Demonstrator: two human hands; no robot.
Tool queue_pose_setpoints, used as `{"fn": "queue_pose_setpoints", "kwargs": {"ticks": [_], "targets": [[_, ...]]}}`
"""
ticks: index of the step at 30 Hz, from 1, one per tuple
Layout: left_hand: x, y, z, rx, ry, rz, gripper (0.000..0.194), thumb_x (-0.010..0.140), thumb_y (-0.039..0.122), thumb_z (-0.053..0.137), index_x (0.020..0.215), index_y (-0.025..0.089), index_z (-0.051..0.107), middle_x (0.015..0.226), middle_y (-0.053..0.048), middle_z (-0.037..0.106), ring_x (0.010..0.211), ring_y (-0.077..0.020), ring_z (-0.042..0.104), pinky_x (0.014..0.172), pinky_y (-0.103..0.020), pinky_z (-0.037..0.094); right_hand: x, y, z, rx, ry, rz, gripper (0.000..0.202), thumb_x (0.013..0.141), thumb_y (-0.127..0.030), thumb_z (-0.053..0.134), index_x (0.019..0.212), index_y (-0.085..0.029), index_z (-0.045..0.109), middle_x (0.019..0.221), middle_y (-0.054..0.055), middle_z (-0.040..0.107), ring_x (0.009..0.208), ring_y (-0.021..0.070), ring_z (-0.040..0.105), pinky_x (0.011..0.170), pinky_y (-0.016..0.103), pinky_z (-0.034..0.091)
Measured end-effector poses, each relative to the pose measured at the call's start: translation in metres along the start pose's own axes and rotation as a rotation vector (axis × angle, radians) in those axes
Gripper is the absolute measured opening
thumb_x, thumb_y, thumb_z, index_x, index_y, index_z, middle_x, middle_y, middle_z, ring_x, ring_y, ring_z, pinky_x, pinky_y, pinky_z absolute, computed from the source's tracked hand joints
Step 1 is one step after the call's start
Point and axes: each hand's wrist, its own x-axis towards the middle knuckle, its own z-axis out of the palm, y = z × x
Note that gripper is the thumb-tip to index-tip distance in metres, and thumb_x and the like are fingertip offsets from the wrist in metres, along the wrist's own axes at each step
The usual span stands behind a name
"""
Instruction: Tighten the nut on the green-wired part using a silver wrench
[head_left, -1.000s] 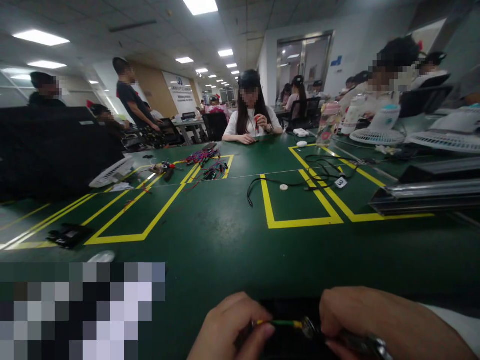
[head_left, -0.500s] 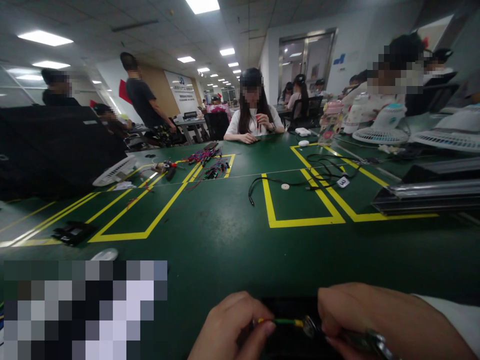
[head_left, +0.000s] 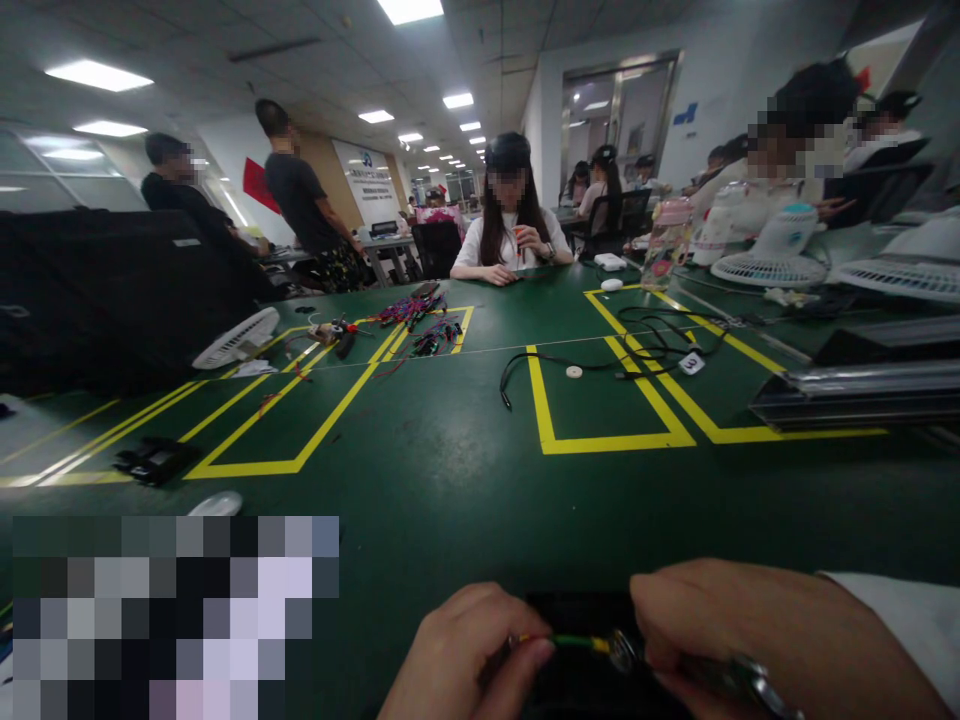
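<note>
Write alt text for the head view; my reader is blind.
At the near edge of a green table, the left hand pinches a green wire while the right hand holds a metal tool at its tip. Other people sit across the table.

No legible text anywhere.

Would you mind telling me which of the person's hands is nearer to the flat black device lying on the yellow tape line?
Left. The left hand sits on the same side as the flat black device, though well short of it; the right hand is farther away, across the green table.
</note>
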Motion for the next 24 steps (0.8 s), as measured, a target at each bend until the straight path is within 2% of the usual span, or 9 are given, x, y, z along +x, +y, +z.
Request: {"fn": "queue_pose_setpoints", "kwargs": {"ticks": [4, 10, 13, 18, 20, 22, 24], "targets": [[0.001, 0.001, 0.0, -0.018, -0.004, 0.001, 0.018, 0.091, 0.007, 0.064, 0.088, 0.019, 0.077, 0.079, -0.003, 0.079, 0.07, -0.0156, 0.075, 0.064, -0.02, 0.054, 0.007, -0.004, -0.003, -0.016, -0.074, 0.038, 0.014, 0.084, -0.014, 0.065, 0.082, -0.025, 0.057, 0.08, 0.003, 0.077, 0.064, 0.0243, 0.072, 0.052, 0.025, 0.034], [0.0, 0.0, 0.001, -0.02, -0.006, -0.007, 0.018, 0.091, 0.008, 0.063, 0.086, 0.019, 0.077, 0.076, -0.004, 0.078, 0.068, -0.0169, 0.074, 0.061, -0.022, 0.054, 0.006, 0.0, 0.009, -0.094, -0.038, 0.012, 0.026, 0.074, -0.001, 0.068, 0.082, -0.025, 0.06, 0.076, -0.002, 0.073, 0.061, 0.0207, 0.068, 0.053, 0.025, 0.03], [-0.001, -0.001, 0.001, -0.025, -0.008, -0.008, 0.017, 0.09, 0.007, 0.065, 0.086, 0.019, 0.077, 0.077, -0.004, 0.079, 0.069, -0.0169, 0.075, 0.062, -0.021, 0.054, 0.005, 0.003, 0.007, -0.082, -0.063, -0.023, 0.023, 0.076, -0.004, 0.067, 0.081, -0.025, 0.059, 0.075, -0.003, 0.072, 0.06, 0.019, 0.066, 0.052, 0.025, 0.031], [0.002, -0.001, -0.001, -0.021, -0.006, -0.015, 0.016, 0.089, 0.007, 0.067, 0.086, 0.019, 0.076, 0.078, -0.004, 0.079, 0.069, -0.0168, 0.075, 0.063, -0.02, 0.053, 0.014, 0.002, -0.009, -0.101, -0.138, -0.122, 0.02, 0.075, -0.01, 0.069, 0.084, -0.025, 0.06, 0.075, -0.002, 0.073, 0.057, 0.0174, 0.062, 0.048, 0.024, 0.029], [0.002, -0.002, -0.001, -0.019, -0.014, -0.015, 0.016, 0.088, 0.007, 0.067, 0.086, 0.019, 0.076, 0.077, -0.003, 0.079, 0.069, -0.0167, 0.075, 0.063, -0.02, 0.053, 0.016, 0.0, -0.013, -0.083, -0.156, -0.096, 0.017, 0.078, -0.011, 0.068, 0.083, -0.025, 0.059, 0.073, -0.002, 0.073, 0.055, 0.0169, 0.062, 0.046, 0.023, 0.027], [0.001, -0.003, 0.0, -0.015, -0.03, -0.023, 0.016, 0.089, 0.007, 0.067, 0.087, 0.019, 0.077, 0.078, -0.003, 0.079, 0.07, -0.0166, 0.075, 0.063, -0.02, 0.052, 0.013, -0.001, -0.012, 0.005, -0.061, 0.02, 0.016, 0.081, -0.013, 0.067, 0.08, -0.026, 0.057, 0.071, -0.003, 0.073, 0.055, 0.0167, 0.063, 0.047, 0.023, 0.029], [-0.001, -0.006, 0.004, -0.017, -0.003, -0.011, 0.016, 0.089, 0.008, 0.065, 0.088, 0.02, 0.076, 0.076, -0.003, 0.078, 0.067, -0.0163, 0.073, 0.06, -0.02, 0.051, 0.004, 0.0, -0.007, 0.138, 0.132, 0.161, 0.012, 0.085, -0.019, 0.064, 0.08, -0.027, 0.058, 0.073, -0.004, 0.071, 0.058, 0.0171, 0.064, 0.049, 0.023, 0.036]]}}
